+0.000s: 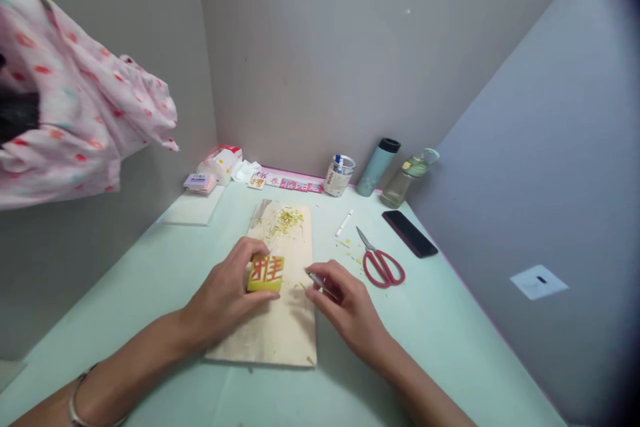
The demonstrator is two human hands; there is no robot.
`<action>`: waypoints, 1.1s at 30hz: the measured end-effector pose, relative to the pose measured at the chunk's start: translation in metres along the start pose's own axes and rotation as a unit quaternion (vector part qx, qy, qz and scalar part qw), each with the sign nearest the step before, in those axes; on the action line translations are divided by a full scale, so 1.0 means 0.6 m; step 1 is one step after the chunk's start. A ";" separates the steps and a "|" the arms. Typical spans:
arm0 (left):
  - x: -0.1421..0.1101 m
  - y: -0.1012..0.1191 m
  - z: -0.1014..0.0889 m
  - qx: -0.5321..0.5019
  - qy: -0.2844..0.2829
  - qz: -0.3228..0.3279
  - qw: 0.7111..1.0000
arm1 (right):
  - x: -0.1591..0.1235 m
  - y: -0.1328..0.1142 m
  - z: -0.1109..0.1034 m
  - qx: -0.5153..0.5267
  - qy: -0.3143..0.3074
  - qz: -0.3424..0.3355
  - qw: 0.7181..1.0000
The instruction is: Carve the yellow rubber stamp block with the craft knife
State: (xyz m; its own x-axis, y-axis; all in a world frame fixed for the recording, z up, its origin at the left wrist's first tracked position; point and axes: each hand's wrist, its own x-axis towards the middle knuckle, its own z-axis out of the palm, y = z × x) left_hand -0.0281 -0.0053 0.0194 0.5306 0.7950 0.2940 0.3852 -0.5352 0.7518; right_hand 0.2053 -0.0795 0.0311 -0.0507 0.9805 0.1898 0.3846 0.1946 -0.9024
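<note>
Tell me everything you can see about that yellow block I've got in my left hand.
The yellow block is small and squarish, with a matte, rubbery look. Its upper face carries a large red character with whitish patches at the right; the near side is plain yellow. Your left hand grips it between thumb and fingers, over the pale board. Whether it rests there is unclear. Your right hand isn't touching it.

Both forearms angled inward, left fingers [245,248] spread wide (thumb lowest), right fingers [327,269] pinched together.
</note>
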 end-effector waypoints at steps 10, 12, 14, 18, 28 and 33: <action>-0.004 -0.015 0.007 -0.103 0.123 0.029 0.987 | -0.001 0.006 0.012 0.271 -0.375 0.205 0.862; -0.001 -0.019 0.005 -0.114 0.131 0.021 0.985 | 0.009 0.009 0.020 0.294 -0.294 0.192 0.889; 0.001 -0.023 0.003 -0.122 0.131 0.014 0.984 | 0.029 0.012 0.019 0.292 -0.202 0.157 0.921; 0.003 -0.027 0.002 -0.133 0.117 0.009 0.984 | 0.074 0.010 0.014 0.286 -0.113 0.131 0.942; 0.006 -0.018 -0.004 -0.146 0.077 0.051 0.985 | 0.069 -0.009 0.091 0.294 -0.052 0.086 0.950; 0.009 -0.016 -0.011 -0.154 0.079 0.058 0.983 | 0.062 -0.016 0.095 0.294 -0.032 0.073 0.953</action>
State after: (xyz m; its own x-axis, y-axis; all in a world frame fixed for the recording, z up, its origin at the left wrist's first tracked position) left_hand -0.0339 0.0062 0.0176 0.4234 0.7818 0.4577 0.0694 -0.5317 0.8441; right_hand 0.1469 -0.0433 0.0248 -0.0990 0.9943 0.0395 -0.1896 0.0201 -0.9817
